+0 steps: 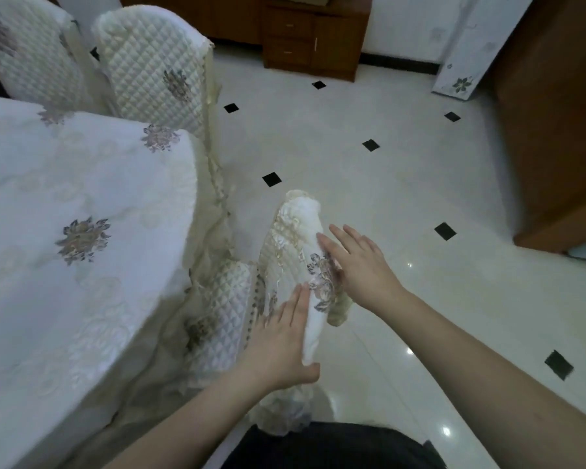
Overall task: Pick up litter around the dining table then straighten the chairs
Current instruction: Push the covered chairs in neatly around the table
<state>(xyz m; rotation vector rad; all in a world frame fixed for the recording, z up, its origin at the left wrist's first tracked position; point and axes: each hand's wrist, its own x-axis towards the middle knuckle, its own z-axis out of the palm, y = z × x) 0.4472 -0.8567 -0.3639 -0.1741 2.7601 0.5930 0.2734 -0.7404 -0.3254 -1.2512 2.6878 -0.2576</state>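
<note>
The left hand and right hand are flat and open, pressed on each side of the near chair's white quilted flowery back cover. Its seat is hidden, maybe under the white flowery tablecloth just beside it. The shiny white tiled floor is wide open on the right.

Left hand: bare, no ring or watch visible.
Right hand: bare, fingers slightly blurred.
Forearms: uncovered, no sleeves in view.
Lower garment: dark, possibly black trousers.
</note>
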